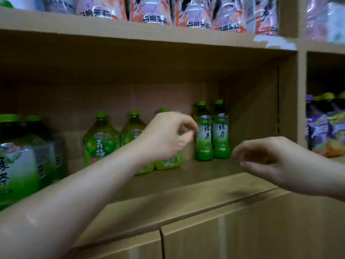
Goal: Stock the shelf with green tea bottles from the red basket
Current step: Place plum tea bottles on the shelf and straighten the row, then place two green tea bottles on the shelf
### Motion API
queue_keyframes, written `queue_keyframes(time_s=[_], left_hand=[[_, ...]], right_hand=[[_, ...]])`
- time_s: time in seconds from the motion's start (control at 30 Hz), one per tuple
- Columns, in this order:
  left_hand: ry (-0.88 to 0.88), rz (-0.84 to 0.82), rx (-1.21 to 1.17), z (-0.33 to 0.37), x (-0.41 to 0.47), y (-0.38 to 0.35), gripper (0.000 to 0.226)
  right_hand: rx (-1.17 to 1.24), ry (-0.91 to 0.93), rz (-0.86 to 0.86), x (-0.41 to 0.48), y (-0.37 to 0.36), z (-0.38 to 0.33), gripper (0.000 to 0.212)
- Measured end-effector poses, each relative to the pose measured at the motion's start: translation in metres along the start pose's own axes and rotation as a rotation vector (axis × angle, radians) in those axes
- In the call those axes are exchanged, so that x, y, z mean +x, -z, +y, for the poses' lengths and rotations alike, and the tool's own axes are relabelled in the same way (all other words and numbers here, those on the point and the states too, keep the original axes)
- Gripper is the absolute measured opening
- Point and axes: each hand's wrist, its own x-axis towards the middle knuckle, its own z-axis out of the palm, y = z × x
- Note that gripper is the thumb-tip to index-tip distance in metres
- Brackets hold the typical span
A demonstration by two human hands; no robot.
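Note:
Two slim green tea bottles [212, 131] with green caps stand side by side, upright, toward the back right of the wooden shelf [196, 176]. My left hand [168, 133] hovers just left of them with curled fingers apart, holding nothing. My right hand [270, 159] is lower, in front of and to the right of the bottles, fingers loosely spread and empty. The red basket is out of view.
Large green plum drink bottles [101, 139] stand left of my left hand, and big green tea bottles [16, 156] fill the far left. Pink-labelled bottles [155, 12] line the shelf above. Purple snack packs [324, 126] fill the right compartment. Cabinet doors [224, 236] close below.

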Motion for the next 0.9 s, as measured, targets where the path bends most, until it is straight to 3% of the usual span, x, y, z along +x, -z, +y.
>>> queue_keyframes(time_s=[0.07, 0.27, 0.4, 0.5, 0.63, 0.73, 0.9], left_hand=[[-0.097, 0.03, -0.147, 0.046, 0.001, -0.011, 0.016], [-0.239, -0.015, -0.524, 0.176, -0.019, -0.094, 0.015], [-0.243, -0.129, -0.77, 0.253, -0.044, -0.165, 0.02], [-0.205, -0.237, -0.903, 0.3, -0.065, -0.211, 0.02], [-0.123, -0.392, -0.867, 0.348, -0.081, -0.268, 0.018], [-0.101, -0.531, -0.81, 0.383, -0.087, -0.303, 0.022], [-0.117, -0.765, -0.79, 0.447, -0.091, -0.353, 0.021]], right_hand=[[0.045, -0.023, -0.009, -0.031, 0.02, 0.011, 0.015], [0.174, -0.113, 0.003, -0.139, 0.069, 0.056, 0.05], [0.253, -0.328, 0.011, -0.232, 0.093, 0.1, 0.023], [0.277, -0.522, 0.054, -0.302, 0.099, 0.138, 0.019], [0.27, -0.79, 0.093, -0.386, 0.091, 0.199, 0.009], [0.226, -0.953, 0.015, -0.437, 0.08, 0.24, 0.005], [0.072, -1.162, -0.116, -0.502, 0.053, 0.302, 0.034]])
